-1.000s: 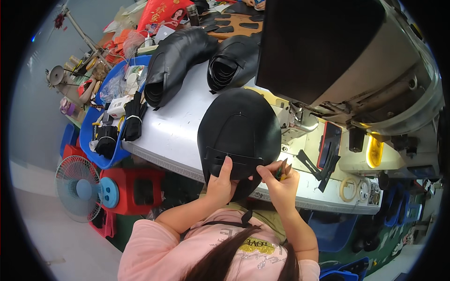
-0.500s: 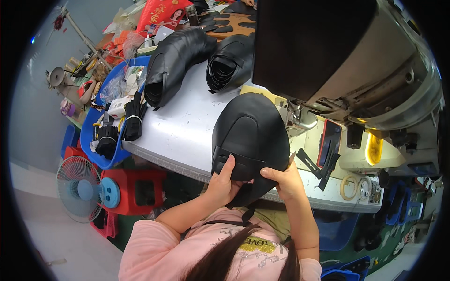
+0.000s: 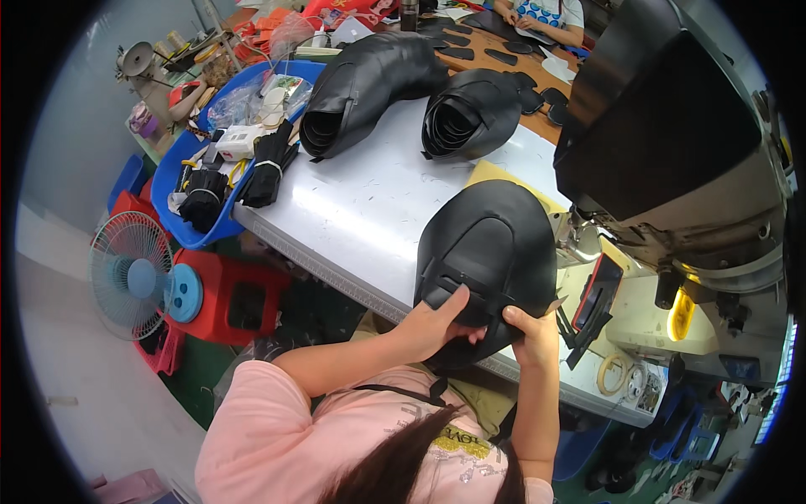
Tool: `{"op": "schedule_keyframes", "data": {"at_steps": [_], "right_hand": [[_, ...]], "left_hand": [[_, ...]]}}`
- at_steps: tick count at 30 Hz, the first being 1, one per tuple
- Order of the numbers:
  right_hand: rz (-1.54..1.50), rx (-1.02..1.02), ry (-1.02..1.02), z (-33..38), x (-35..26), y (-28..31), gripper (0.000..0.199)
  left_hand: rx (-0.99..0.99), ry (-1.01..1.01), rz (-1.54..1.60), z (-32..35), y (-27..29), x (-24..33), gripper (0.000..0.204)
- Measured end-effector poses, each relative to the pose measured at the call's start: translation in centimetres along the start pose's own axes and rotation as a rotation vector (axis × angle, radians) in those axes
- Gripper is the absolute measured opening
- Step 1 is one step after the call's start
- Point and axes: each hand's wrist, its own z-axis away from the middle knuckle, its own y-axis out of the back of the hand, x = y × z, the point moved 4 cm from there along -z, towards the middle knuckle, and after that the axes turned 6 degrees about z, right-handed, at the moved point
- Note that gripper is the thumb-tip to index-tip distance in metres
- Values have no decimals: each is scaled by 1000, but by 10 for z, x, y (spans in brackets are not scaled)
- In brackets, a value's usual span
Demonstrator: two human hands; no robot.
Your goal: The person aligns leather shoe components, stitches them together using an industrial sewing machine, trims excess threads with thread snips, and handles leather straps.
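A black leather shoe upper (image 3: 491, 239), with a curved seam over the toe and a slotted strap across it, is held up over the near edge of the table. My left hand (image 3: 432, 328) grips its lower left, thumb on top by the strap and fingers tucked at the opening. My right hand (image 3: 536, 336) closes on the lower right edge, its thumb lying on the leather. Beside the right fingers a small pointed tip (image 3: 557, 305) sticks out; what it belongs to is hidden. Behind the upper lie two nested stacks of black shoe uppers (image 3: 378, 88), (image 3: 474, 118).
A sewing machine (image 3: 672, 118) overhangs the right side, with a phone (image 3: 601, 290) and black straps (image 3: 582, 340) below. At left are a blue basin (image 3: 168, 223) of supplies, a fan (image 3: 138, 277) and a red stool (image 3: 222, 311). Another person (image 3: 541, 21) sits across the table.
The view has swung, so the table and stacks sit differently and the person opposite shows more. Both hands still hold the upper; the left fingers now show more at its opening.
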Motion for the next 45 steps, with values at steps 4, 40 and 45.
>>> {"op": "schedule_keyframes", "data": {"at_steps": [4, 40, 45], "right_hand": [[90, 50, 33, -3, -5, 4, 48], [198, 284, 347, -18, -46, 74, 17], [142, 271, 327, -18, -48, 69, 17]], "left_hand": [[-410, -366, -1077, 33, -10, 16, 15], [-810, -1600, -1563, -75, -113, 66, 15], [-847, -1548, -1575, -76, -114, 68, 12]]}}
